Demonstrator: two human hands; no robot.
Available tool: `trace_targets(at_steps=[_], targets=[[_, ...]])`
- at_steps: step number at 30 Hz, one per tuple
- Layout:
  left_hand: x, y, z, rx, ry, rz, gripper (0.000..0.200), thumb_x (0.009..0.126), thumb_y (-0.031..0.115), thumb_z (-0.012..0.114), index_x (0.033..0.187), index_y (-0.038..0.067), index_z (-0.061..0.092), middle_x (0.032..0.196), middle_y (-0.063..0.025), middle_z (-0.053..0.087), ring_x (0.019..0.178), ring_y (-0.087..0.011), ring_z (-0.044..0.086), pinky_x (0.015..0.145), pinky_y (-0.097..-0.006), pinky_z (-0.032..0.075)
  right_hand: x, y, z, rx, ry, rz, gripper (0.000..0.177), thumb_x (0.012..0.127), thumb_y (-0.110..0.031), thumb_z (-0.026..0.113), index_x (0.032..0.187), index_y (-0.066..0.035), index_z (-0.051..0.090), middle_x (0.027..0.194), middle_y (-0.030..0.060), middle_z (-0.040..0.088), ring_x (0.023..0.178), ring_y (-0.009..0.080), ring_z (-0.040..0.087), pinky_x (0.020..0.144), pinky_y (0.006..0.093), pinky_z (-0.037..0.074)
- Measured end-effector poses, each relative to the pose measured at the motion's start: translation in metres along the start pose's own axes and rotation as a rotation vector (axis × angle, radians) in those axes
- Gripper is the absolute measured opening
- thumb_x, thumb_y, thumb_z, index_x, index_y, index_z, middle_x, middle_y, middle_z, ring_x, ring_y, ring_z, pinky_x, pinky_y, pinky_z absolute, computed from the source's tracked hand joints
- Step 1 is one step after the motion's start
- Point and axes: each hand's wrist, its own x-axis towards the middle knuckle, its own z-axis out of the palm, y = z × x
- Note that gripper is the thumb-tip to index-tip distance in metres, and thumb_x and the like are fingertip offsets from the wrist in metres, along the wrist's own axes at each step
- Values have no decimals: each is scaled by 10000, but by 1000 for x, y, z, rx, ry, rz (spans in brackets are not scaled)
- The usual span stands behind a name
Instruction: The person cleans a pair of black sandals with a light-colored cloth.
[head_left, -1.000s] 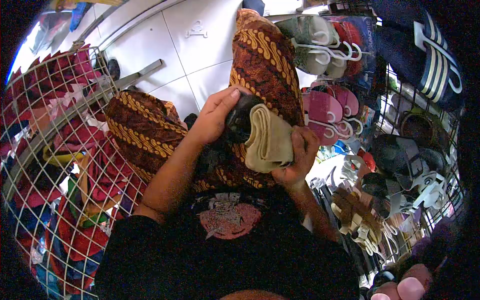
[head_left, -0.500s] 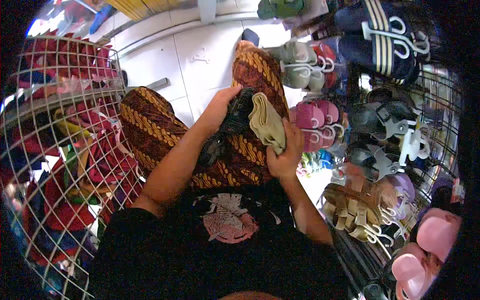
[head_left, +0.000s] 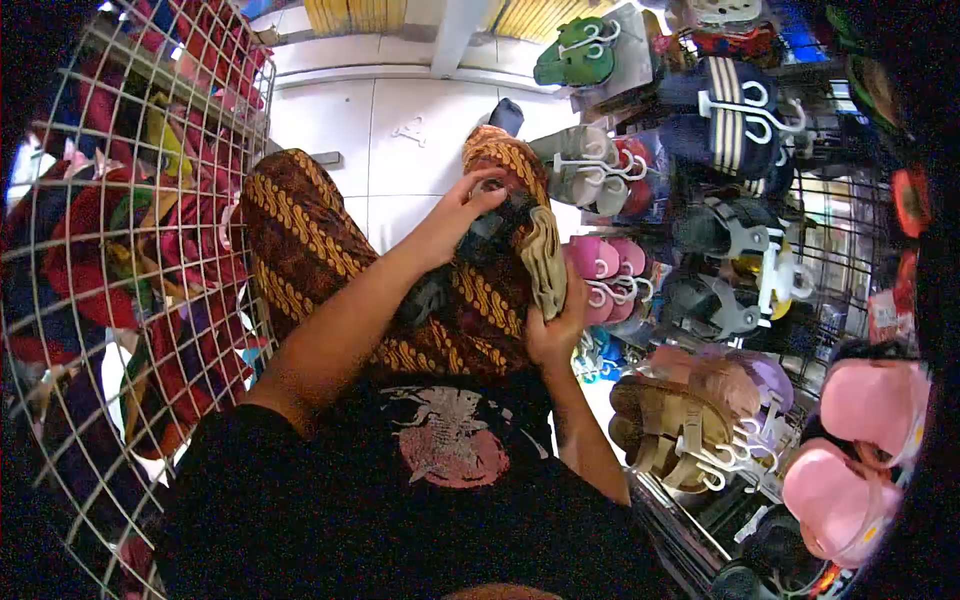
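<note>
My left hand (head_left: 455, 220) is over my thigh, its thumb and forefinger curved with a dark gap between them. Right beneath its fingers rests a bunched black cloth item (head_left: 487, 238). My right hand (head_left: 560, 325) grips a folded beige cloth (head_left: 544, 262) by its lower end. That cloth stands on edge along the outer side of my thigh, its layered folds facing up. Further down my lap lies another dark bundle (head_left: 428, 300). Brown and gold patterned trousers (head_left: 300, 215) cover my legs under both hands.
At the left a wire mesh rack (head_left: 130, 220) holds red and multicoloured cloth items. To my right, sandals on white hangers fill a rack: pink ones (head_left: 603, 262), brown ones (head_left: 660, 410) and larger pink clogs (head_left: 835, 490). A white hanger (head_left: 410, 132) lies on the tiled floor.
My left thumb and forefinger have loosened from the black item. The beige cloth has turned onto its edge and sits lower in my right hand. The whole view has shifted.
</note>
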Motion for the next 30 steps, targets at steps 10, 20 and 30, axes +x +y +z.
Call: trace_targets(at_steps=[10,20,30], targets=[[-18,27,22,524,-209,95,330,923,322,677,1143,91,594,1122,-37,565,1095,-151,497,954,-293,388,-13,9,-5,157,113,163,645,737,-16,600,1365,34,461,1262,210,572,1173,333,550,1034,407,400],[-16,20,0,694,-324,88,430,916,344,686,1217,111,486,1106,-49,552,1078,-160,490,949,-303,387,-3,-10,-8,62,53,30,716,674,-13,604,1377,7,470,1239,236,565,1165,393,539,1041,447,393],[-44,30,13,814,-286,362,528,786,338,806,1181,85,563,1130,-105,571,1082,-225,537,935,-342,431,-17,-3,-12,204,221,7,516,791,-45,634,1283,44,506,1210,199,593,1136,307,575,999,395,431]])
